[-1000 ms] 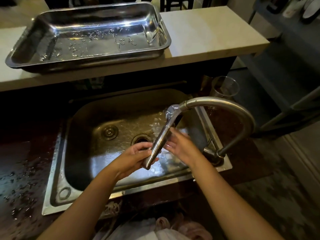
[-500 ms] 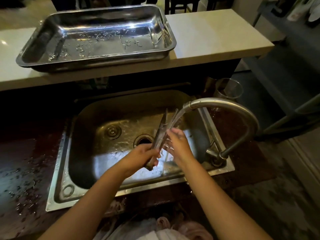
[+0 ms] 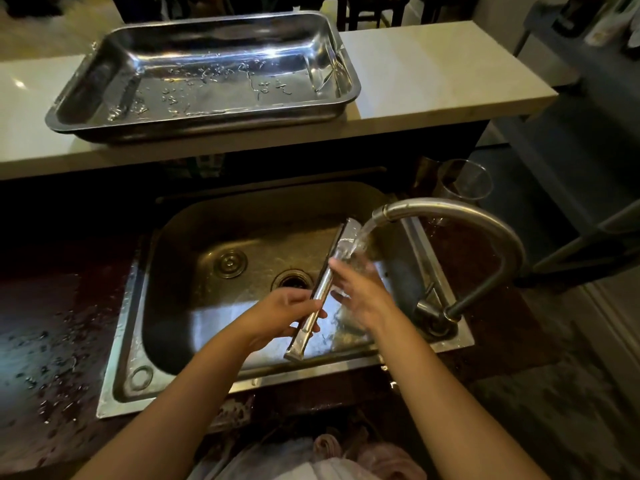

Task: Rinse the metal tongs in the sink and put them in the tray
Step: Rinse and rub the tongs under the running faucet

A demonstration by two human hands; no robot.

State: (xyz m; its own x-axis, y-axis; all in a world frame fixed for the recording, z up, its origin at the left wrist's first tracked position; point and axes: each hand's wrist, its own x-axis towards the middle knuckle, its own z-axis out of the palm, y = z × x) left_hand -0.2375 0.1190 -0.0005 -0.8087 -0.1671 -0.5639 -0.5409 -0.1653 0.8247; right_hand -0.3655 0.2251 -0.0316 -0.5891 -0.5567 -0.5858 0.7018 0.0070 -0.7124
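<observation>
Over the steel sink, my left hand grips the metal tongs near their hinged end. The tongs slant up and to the right, their tips under the water running from the curved faucet. My right hand rests against the right side of the tongs, fingers spread, with water flowing over it. The steel tray sits on the pale raised counter behind the sink, wet inside and holding nothing.
A clear glass stands behind the faucet at the sink's back right corner. The dark counter left of the sink is spattered with water. The faucet handle is at the sink's right rim. Cloth lies bunched below the sink front.
The tongs' tips have moved further under the stream and the tongs have slid through my left hand, so more of the hinged end sticks out below it. My right hand stays beside them.
</observation>
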